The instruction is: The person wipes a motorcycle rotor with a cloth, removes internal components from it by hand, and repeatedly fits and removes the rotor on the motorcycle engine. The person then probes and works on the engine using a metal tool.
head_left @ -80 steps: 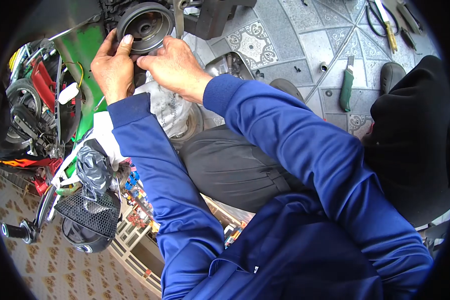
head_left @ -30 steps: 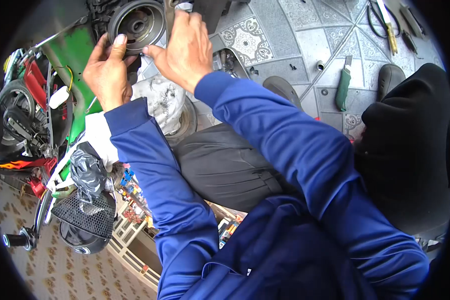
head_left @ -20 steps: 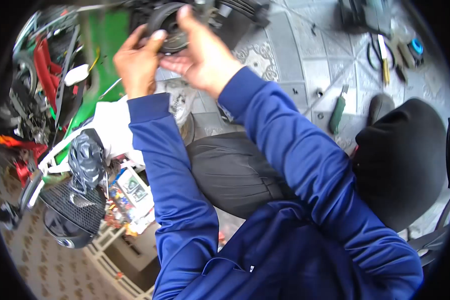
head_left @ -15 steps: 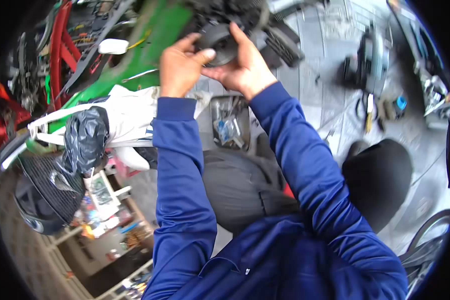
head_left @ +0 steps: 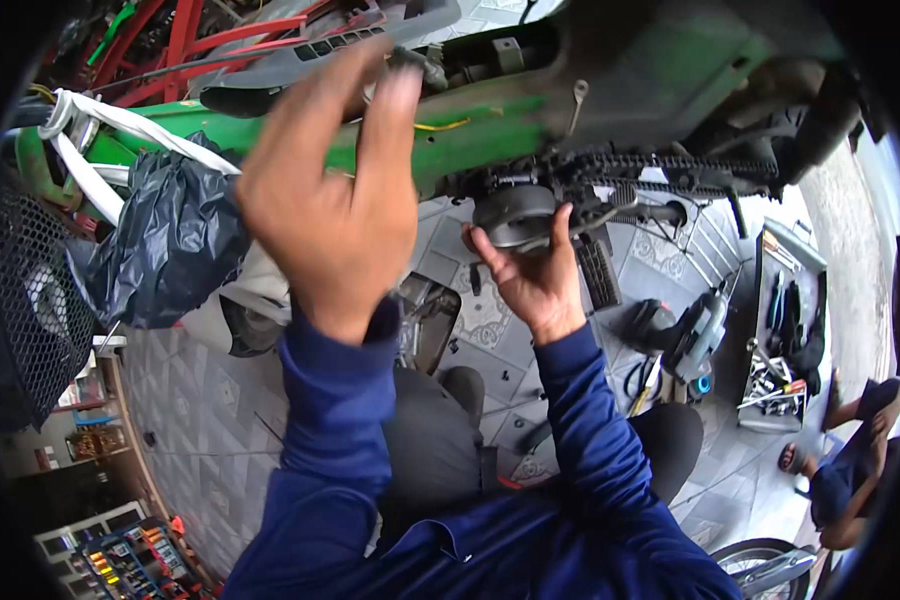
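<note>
My left hand [head_left: 335,190] is raised close to the camera, slightly blurred. Its thumb and forefinger are brought together; whatever lies between the tips, if anything, I cannot make out. Lower and to the right, my right hand [head_left: 535,285] supports a round dark engine cover [head_left: 515,218] from below, with thumb and fingers around its rim. This cover sits against the underside of a motorcycle with a green body [head_left: 490,118]. Beside it are a footpeg [head_left: 622,197] and a chain [head_left: 685,172]. A spanner [head_left: 578,100] lies on the body above.
A black plastic bag [head_left: 165,240] hangs at left near a mesh basket [head_left: 30,300]. On the tiled floor stand a metal tray [head_left: 448,330], a grey power tool [head_left: 698,335] and a toolbox [head_left: 755,395] with several tools. Another person [head_left: 855,460] is at far right.
My left hand has left the round cover and risen up and left toward the camera. My right hand stays on the cover. The view has shifted, showing more of the motorcycle and the toolbox.
</note>
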### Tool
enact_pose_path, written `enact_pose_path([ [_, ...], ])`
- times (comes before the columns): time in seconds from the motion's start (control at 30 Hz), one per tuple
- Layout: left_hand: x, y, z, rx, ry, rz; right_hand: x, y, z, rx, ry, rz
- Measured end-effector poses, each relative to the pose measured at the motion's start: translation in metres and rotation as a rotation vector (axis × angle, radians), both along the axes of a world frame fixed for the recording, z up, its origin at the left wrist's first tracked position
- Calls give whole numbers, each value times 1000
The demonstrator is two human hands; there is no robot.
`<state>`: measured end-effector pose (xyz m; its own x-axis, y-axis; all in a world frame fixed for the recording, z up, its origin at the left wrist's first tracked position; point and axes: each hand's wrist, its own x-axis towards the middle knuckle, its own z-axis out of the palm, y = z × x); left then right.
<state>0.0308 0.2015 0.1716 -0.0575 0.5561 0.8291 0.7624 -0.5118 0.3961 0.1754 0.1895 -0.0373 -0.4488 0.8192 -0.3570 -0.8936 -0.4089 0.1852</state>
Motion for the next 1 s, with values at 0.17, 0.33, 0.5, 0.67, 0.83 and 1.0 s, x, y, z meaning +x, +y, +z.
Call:
enact_pose_path([
  [0.17, 1, 85, 35, -75, 101, -7, -2, -2, 11, -55, -15, -11],
  [0.33, -5, 106, 9, -311, 16, 204, -9, 0, 34, -211, -35, -88],
  [0.5, -28, 106, -18, -159, 153, -47, -15, 0, 37, -199, -22, -111],
  [0.67, -31, 115, -51, -135, 649, 107, -15, 2, 33, -159, -68, -67],
  [0.83, -28, 129, -48, -119, 663, 121, -14, 5, 38, -169, -131, -32],
  [1.0, -24, 128, -38, -150, 703, 155, -2, -2, 27, -31, -161, 76],
])
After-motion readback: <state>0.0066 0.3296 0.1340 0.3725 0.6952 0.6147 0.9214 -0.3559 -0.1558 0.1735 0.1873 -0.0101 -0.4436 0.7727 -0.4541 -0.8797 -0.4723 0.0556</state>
